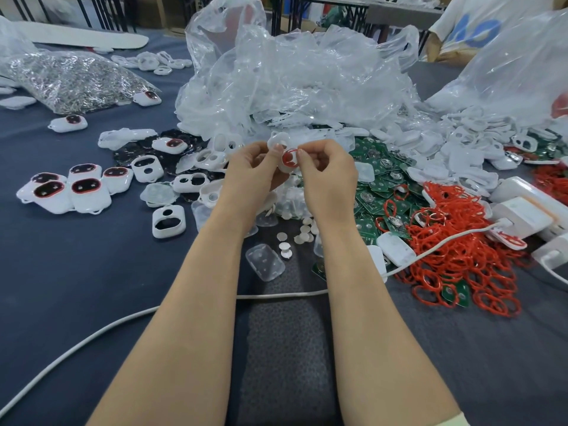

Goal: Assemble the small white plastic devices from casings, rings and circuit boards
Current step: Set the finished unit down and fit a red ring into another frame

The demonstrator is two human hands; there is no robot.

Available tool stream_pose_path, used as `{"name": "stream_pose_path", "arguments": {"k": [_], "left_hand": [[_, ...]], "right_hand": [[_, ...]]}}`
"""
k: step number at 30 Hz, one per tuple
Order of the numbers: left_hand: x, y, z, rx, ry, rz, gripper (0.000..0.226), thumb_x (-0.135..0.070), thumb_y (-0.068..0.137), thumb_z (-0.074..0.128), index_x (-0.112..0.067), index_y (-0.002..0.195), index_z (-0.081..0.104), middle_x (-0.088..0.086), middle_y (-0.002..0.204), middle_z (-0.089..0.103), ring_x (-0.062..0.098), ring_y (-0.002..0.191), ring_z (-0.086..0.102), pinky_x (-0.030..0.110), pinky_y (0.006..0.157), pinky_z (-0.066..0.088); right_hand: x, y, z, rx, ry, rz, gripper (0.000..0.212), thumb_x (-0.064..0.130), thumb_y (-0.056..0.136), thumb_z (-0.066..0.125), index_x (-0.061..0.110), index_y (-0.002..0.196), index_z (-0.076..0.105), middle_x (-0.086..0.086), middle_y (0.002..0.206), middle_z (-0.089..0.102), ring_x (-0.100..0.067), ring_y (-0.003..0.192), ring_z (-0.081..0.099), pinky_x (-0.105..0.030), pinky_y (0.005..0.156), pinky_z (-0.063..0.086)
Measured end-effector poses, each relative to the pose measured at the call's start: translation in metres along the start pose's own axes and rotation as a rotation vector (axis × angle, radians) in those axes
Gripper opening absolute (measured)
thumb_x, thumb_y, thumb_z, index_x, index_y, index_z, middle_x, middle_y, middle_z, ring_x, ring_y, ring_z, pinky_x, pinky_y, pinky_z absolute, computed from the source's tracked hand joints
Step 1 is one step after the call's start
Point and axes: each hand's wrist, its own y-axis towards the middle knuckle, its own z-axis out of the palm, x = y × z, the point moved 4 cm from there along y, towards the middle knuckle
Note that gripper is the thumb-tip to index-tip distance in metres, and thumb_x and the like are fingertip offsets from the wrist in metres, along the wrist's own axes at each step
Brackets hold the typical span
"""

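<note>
A small white casing (284, 149) with a red ring seated in its opening is held up between both hands above the table's middle. My left hand (255, 166) grips its left side and my right hand (325, 170) pinches its right edge, thumbs pressing on the front. Green circuit boards (378, 179) lie heaped to the right of my hands. A large pile of loose red rings (461, 241) lies further right. Empty white casings (168, 221) lie to the left, and beyond them sit several finished casings (86, 192) with red-rimmed dark windows.
Crumpled clear plastic bags (292, 81) rise behind my hands. A bag of shiny metal parts (70, 78) lies at the far left. White cables (129, 321) cross the dark blue cloth. White chargers (522, 207) sit at the right. Another person's sleeve (467, 23) shows at top right.
</note>
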Motion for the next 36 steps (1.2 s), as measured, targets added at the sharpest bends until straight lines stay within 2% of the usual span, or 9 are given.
{"name": "stream_pose_path", "arguments": {"k": [3, 7, 10, 14, 18, 22, 29, 33, 36], "left_hand": [[-0.0012, -0.0027, -0.0011, -0.01, 0.081, -0.011, 0.016, -0.033, 0.098, 0.052, -0.027, 0.089, 0.063, -0.01, 0.086, 0.074, 0.005, 0.085, 0.071, 0.028, 0.07, 0.048], [-0.0008, -0.0023, -0.0031, -0.035, 0.101, -0.018, 0.016, -0.03, 0.099, 0.052, -0.024, 0.091, 0.065, 0.0, 0.096, 0.074, 0.01, 0.089, 0.072, 0.023, 0.065, 0.05], [-0.0017, -0.001, -0.0016, -0.029, 0.085, 0.02, 0.017, -0.022, 0.099, 0.052, -0.018, 0.089, 0.066, 0.006, 0.094, 0.073, 0.016, 0.091, 0.071, 0.022, 0.073, 0.055], [-0.003, -0.0005, 0.0008, -0.023, 0.096, 0.052, 0.019, -0.019, 0.1, 0.05, -0.013, 0.089, 0.064, 0.013, 0.097, 0.071, 0.021, 0.094, 0.07, 0.026, 0.084, 0.056], [-0.0042, -0.0016, 0.0007, -0.05, 0.144, 0.063, 0.019, -0.022, 0.102, 0.047, -0.011, 0.097, 0.062, 0.01, 0.097, 0.07, 0.016, 0.088, 0.069, 0.012, 0.062, 0.052], [-0.0058, -0.0009, 0.0005, -0.055, 0.173, 0.076, 0.021, -0.021, 0.102, 0.046, -0.007, 0.104, 0.062, 0.014, 0.102, 0.07, 0.022, 0.096, 0.069, 0.018, 0.074, 0.056], [-0.0086, -0.0051, 0.0031, -0.013, 0.173, 0.102, 0.017, -0.018, 0.101, 0.048, -0.011, 0.099, 0.063, 0.01, 0.098, 0.071, 0.02, 0.097, 0.069, 0.016, 0.076, 0.054], [-0.0082, -0.0071, 0.0027, -0.029, 0.191, 0.068, 0.019, -0.019, 0.102, 0.046, -0.012, 0.105, 0.063, 0.009, 0.102, 0.071, 0.016, 0.096, 0.069, 0.008, 0.059, 0.048], [-0.0088, -0.0079, 0.0025, -0.049, 0.172, 0.055, 0.018, -0.019, 0.102, 0.046, -0.014, 0.099, 0.063, 0.009, 0.1, 0.071, 0.016, 0.096, 0.069, 0.007, 0.056, 0.047]], "right_hand": [[0.0011, 0.0001, -0.0003, 0.031, -0.033, -0.02, 0.008, 0.006, 0.088, 0.062, 0.014, 0.086, 0.064, 0.01, 0.073, 0.06, 0.002, 0.063, 0.053, -0.008, 0.064, 0.043], [0.0021, 0.0012, -0.0014, 0.06, -0.034, -0.018, 0.006, 0.006, 0.089, 0.062, 0.009, 0.09, 0.067, 0.002, 0.079, 0.065, -0.006, 0.072, 0.059, -0.012, 0.068, 0.047], [0.002, 0.0008, 0.0005, 0.082, -0.07, -0.028, 0.006, 0.006, 0.089, 0.062, 0.008, 0.091, 0.068, -0.006, 0.086, 0.069, -0.017, 0.081, 0.064, -0.022, 0.074, 0.052], [0.0018, 0.0019, -0.0006, 0.073, -0.088, -0.036, 0.007, 0.006, 0.089, 0.062, 0.012, 0.088, 0.066, -0.002, 0.082, 0.066, -0.013, 0.077, 0.061, -0.015, 0.07, 0.049], [0.0003, 0.003, -0.0008, 0.083, -0.1, -0.029, 0.007, 0.007, 0.089, 0.063, 0.012, 0.089, 0.067, 0.002, 0.08, 0.064, -0.008, 0.074, 0.058, -0.011, 0.068, 0.047], [-0.0008, 0.0029, -0.0007, 0.072, -0.1, -0.028, 0.006, 0.007, 0.088, 0.064, 0.011, 0.089, 0.069, 0.002, 0.08, 0.066, -0.005, 0.072, 0.058, -0.009, 0.067, 0.046], [-0.0034, 0.001, 0.0002, 0.018, -0.112, -0.022, 0.006, 0.008, 0.088, 0.063, 0.011, 0.088, 0.068, -0.003, 0.084, 0.067, -0.007, 0.073, 0.058, -0.012, 0.068, 0.047], [-0.0039, 0.0012, -0.0001, 0.015, -0.124, -0.019, 0.006, 0.009, 0.088, 0.063, 0.009, 0.09, 0.068, -0.005, 0.087, 0.067, -0.009, 0.075, 0.058, -0.017, 0.072, 0.048], [-0.0023, 0.0003, 0.0003, 0.009, -0.125, -0.027, 0.005, 0.009, 0.088, 0.063, 0.01, 0.09, 0.068, -0.004, 0.087, 0.066, -0.008, 0.074, 0.057, -0.017, 0.071, 0.047]]}}
